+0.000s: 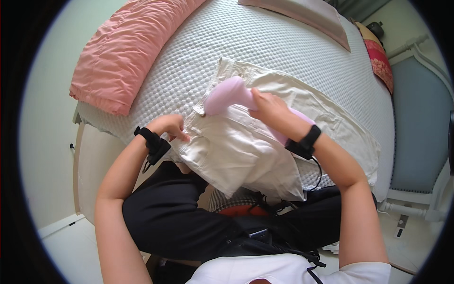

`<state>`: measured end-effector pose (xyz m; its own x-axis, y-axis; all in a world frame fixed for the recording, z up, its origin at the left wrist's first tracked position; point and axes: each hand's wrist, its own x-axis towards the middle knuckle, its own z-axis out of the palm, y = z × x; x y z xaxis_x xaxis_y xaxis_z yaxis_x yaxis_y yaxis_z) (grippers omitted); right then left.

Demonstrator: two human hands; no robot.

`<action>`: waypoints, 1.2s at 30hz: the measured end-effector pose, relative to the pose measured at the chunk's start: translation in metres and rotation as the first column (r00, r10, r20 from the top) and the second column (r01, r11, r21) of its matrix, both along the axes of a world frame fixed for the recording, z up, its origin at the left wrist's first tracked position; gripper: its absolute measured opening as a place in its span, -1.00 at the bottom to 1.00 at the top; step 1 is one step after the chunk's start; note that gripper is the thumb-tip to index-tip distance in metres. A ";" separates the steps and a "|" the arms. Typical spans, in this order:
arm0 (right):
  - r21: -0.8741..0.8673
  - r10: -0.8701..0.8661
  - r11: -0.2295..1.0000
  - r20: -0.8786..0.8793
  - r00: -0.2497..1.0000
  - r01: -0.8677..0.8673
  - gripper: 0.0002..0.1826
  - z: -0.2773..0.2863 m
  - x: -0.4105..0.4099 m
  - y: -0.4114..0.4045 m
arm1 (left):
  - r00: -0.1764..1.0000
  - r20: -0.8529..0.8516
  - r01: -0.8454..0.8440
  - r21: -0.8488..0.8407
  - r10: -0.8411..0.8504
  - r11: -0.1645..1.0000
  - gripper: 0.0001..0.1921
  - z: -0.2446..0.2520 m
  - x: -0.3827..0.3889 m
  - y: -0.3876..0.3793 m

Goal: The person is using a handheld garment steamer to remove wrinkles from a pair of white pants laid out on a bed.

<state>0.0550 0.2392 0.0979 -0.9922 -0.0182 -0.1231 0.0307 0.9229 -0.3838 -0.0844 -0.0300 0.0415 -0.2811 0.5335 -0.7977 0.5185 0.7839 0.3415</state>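
Note:
White trousers (241, 142) lie spread on a bed with a white quilted cover, one leg hanging over the near edge towards my lap. My right hand (267, 108) is closed around the handle of a pink handheld appliance (227, 96), probably a garment steamer. Its rounded head rests on or just above the waistband, near the button. At the left end of the waistband, my left hand (177, 129) pinches the fabric between thumb and fingers. Black bands with small devices are strapped to both wrists.
A folded pink quilt (124, 53) lies at the bed's far left. Near the far edge is a pale pillow (305, 17), with a red and gold cushion (379, 60) further right. The blue padded headboard (418, 124) stands at the right. A dark cord hangs by my right wrist.

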 end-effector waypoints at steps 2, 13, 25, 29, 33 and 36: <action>-0.005 0.007 1.000 0.031 0.999 -0.007 -0.61 0.008 0.016 0.022 | 0.981 -0.190 -0.019 0.170 0.052 0.985 -0.64 0.012 0.003 0.012; 0.228 0.012 0.972 0.212 0.977 -0.061 -0.63 0.022 0.090 0.088 | 0.539 -0.842 0.733 0.452 -0.027 0.509 -0.91 0.005 -0.020 0.045; 0.174 0.003 0.984 0.175 0.985 -0.034 -0.64 0.008 0.093 0.089 | 0.827 -0.381 0.016 0.751 0.413 0.660 -0.78 0.002 -0.026 0.094; 0.154 0.001 0.988 0.160 0.987 -0.026 -0.63 0.006 0.095 0.087 | 0.867 -0.248 -0.126 0.729 0.432 0.672 -0.78 0.002 -0.031 0.088; 0.195 -0.028 0.981 0.170 0.985 -0.005 -0.64 0.006 0.096 0.087 | 0.898 -0.235 -0.070 0.760 0.373 0.646 -0.81 0.011 -0.028 0.077; 0.223 -0.044 0.975 0.158 0.986 0.008 -0.62 0.005 0.098 0.079 | 0.989 -0.150 0.112 0.715 -0.005 0.690 -0.85 0.012 -0.026 0.047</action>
